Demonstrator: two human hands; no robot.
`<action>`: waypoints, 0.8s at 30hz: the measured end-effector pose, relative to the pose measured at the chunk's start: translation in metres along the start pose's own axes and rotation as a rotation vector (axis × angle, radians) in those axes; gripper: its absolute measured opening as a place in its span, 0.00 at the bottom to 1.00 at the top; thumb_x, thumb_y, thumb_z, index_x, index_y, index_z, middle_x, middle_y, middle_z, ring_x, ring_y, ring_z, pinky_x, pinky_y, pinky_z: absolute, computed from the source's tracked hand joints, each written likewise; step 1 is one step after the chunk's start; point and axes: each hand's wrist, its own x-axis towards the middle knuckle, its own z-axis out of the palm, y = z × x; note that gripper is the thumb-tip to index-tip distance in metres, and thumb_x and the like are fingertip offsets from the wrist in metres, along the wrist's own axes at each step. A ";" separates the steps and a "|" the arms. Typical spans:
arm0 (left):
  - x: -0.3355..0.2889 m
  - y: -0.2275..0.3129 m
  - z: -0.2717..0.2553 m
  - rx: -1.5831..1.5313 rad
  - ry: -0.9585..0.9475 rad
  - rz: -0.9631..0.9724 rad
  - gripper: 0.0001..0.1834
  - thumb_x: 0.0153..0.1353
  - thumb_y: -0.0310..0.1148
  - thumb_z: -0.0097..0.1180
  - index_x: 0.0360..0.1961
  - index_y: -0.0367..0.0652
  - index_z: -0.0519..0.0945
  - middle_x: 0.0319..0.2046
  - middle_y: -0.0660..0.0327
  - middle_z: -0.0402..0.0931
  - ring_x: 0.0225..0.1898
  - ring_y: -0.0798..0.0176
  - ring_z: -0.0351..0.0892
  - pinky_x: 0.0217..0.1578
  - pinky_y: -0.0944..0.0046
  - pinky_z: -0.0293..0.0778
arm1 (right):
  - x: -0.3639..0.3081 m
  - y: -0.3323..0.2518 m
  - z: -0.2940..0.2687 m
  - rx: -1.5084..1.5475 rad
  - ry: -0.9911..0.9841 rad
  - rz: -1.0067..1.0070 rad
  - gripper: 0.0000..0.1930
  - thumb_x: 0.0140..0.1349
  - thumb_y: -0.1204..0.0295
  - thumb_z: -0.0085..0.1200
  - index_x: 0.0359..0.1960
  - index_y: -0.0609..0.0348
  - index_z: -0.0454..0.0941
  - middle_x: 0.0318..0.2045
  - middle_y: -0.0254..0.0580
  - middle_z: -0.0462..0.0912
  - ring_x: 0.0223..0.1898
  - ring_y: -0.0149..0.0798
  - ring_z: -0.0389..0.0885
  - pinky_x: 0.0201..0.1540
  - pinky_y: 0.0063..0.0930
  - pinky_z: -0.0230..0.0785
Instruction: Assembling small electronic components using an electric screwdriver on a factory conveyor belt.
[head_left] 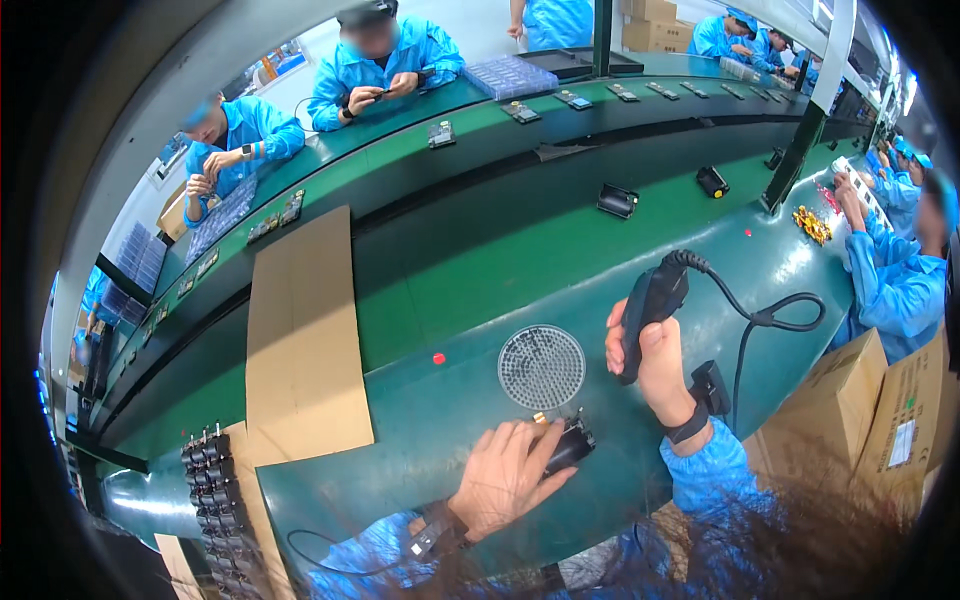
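Observation:
My left hand (505, 470) is closed on a small black housing (572, 446), pressing it to the green bench with thumb and fingers. A small gold-coloured piece (540, 418) shows by its fingertips. In my right hand (655, 365), raised above the bench, is a black corded electric screwdriver (655, 305), its lower end pointing down and its cable (765, 318) looping off to the right. Fingers are wrapped round its body; the tip is hard to make out. A round grey dish (542, 368) with many small dark dots lies between the hands, just beyond the housing.
A cardboard sheet (305, 335) lies at left, beside rows of black housings (212, 490). Two more housings, one dark (618, 201) and one with a yellow spot (712, 182), sit on the green belt. Cardboard boxes (825, 410) stand at right. Co-workers in blue sit around.

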 end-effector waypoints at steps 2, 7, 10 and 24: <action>0.000 -0.002 0.002 -0.006 0.026 0.008 0.34 0.53 0.45 0.73 0.59 0.38 0.79 0.44 0.58 0.74 0.45 0.55 0.75 0.43 0.56 0.75 | 0.000 -0.002 0.002 -0.007 0.005 -0.008 0.37 0.62 0.35 0.57 0.44 0.65 0.73 0.22 0.35 0.75 0.23 0.27 0.74 0.26 0.22 0.68; -0.001 -0.004 0.004 -0.039 0.056 -0.004 0.35 0.54 0.45 0.73 0.60 0.38 0.79 0.44 0.58 0.74 0.46 0.55 0.75 0.44 0.57 0.74 | 0.000 0.000 0.003 -0.012 0.008 -0.029 0.39 0.61 0.33 0.57 0.44 0.66 0.73 0.22 0.36 0.76 0.22 0.28 0.74 0.26 0.23 0.68; -0.002 -0.005 0.005 -0.033 -0.027 -0.053 0.35 0.56 0.45 0.71 0.61 0.37 0.77 0.46 0.57 0.74 0.48 0.54 0.74 0.47 0.56 0.74 | 0.001 0.001 0.000 -0.029 0.005 -0.044 0.40 0.61 0.33 0.56 0.44 0.66 0.74 0.22 0.36 0.75 0.22 0.28 0.74 0.25 0.23 0.68; -0.017 -0.009 0.009 -0.051 -0.012 -0.023 0.34 0.58 0.40 0.68 0.63 0.37 0.73 0.52 0.53 0.71 0.55 0.49 0.72 0.51 0.52 0.73 | 0.016 -0.020 0.040 0.147 0.055 -0.127 0.49 0.51 0.17 0.39 0.41 0.59 0.68 0.19 0.34 0.70 0.18 0.28 0.69 0.23 0.25 0.65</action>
